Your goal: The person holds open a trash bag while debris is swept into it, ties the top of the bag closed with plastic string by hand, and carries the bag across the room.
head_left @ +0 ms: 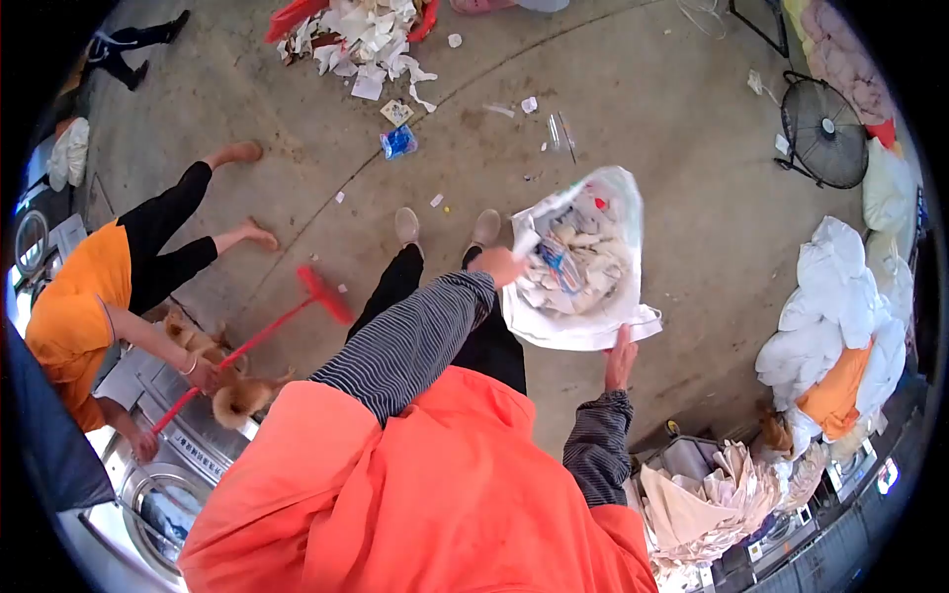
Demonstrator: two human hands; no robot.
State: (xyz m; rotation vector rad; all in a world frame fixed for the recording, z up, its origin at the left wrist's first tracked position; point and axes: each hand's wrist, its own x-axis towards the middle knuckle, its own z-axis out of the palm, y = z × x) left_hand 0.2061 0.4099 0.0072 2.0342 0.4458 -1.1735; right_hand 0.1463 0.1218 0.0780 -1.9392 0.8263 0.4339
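Observation:
A white bag stands open on the floor in front of me, holding crumpled pale scraps, a bluish piece and a small red one. My left hand is closed at the bag's left rim, beside a bright white piece; exactly what its fingers grip is unclear. At the near right corner of the rim, my right hand grips the bag's edge. Both forearms wear dark striped sleeves.
A person in orange at left holds a red long-handled tool near a brown dog. Paper scraps lie ahead. Right are a fan, white bundles and stacked pale sheets.

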